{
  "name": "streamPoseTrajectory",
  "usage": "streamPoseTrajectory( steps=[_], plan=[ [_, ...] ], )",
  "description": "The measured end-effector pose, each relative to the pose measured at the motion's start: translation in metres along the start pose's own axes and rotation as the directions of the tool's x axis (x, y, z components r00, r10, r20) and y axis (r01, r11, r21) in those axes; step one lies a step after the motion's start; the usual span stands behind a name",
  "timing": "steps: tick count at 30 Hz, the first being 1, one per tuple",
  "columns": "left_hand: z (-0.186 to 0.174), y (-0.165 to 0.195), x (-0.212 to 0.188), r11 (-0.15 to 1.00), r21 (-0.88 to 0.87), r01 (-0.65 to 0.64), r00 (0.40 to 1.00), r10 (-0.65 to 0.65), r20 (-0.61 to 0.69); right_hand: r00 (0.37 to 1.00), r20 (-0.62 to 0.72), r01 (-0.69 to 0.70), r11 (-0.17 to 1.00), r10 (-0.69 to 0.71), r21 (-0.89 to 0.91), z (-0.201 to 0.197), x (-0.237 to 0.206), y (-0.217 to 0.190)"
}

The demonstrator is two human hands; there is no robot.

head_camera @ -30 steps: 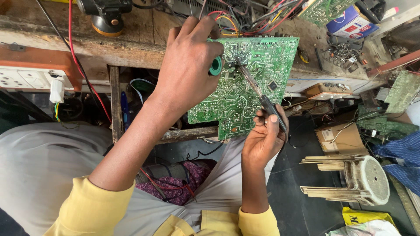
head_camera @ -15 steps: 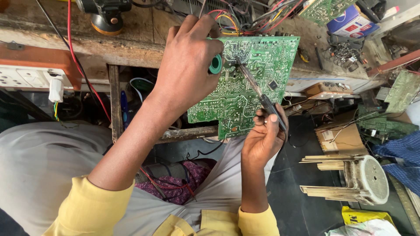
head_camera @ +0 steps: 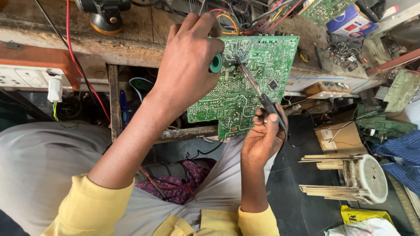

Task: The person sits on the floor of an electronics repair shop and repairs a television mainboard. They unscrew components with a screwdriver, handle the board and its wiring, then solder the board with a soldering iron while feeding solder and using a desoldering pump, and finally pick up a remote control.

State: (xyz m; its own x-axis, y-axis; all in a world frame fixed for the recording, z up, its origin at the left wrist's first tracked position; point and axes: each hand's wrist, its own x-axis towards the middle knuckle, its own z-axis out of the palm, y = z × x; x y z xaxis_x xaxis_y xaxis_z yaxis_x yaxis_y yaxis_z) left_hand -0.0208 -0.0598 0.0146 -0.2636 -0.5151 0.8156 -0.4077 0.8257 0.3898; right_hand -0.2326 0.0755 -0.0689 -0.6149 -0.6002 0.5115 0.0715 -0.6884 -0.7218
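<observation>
Soldering the circuit board

My right hand grips the soldering iron; left hand grips the green spool. Best keep the tip steady.

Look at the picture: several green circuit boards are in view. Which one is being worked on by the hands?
The large board in the middle, leaning at the bench edge. The left hand and the right hand's iron meet on it; the other boards lie untouched at the right.
</observation>
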Motion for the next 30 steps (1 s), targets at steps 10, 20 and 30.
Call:
streamPoseTrajectory(
  steps=[10, 20, 30],
  plan=[
    [0.0046, 0.0002, 0.0017, 1.000, 0.011, -0.004, 1.000, 0.004, -0.010, 1.000, -0.008, 0.002, 1.000, -0.002, -0.002, -0.0009, 0.0001, -0.0017],
    [0.0021, -0.0020, -0.0002, 1.000, -0.021, 0.001, 1.000, -0.001, -0.005, 1.000, -0.023, 0.009, 1.000, -0.009, -0.003, -0.0036, -0.0009, -0.0013],
    [-0.0041, -0.0083, 0.0025, 0.998, -0.063, 0.014, 1.000, -0.014, 0.007, 1.000, -0.027, 0.004, 1.000, -0.004, -0.005, -0.0034, -0.0001, -0.0043]
  ],
)
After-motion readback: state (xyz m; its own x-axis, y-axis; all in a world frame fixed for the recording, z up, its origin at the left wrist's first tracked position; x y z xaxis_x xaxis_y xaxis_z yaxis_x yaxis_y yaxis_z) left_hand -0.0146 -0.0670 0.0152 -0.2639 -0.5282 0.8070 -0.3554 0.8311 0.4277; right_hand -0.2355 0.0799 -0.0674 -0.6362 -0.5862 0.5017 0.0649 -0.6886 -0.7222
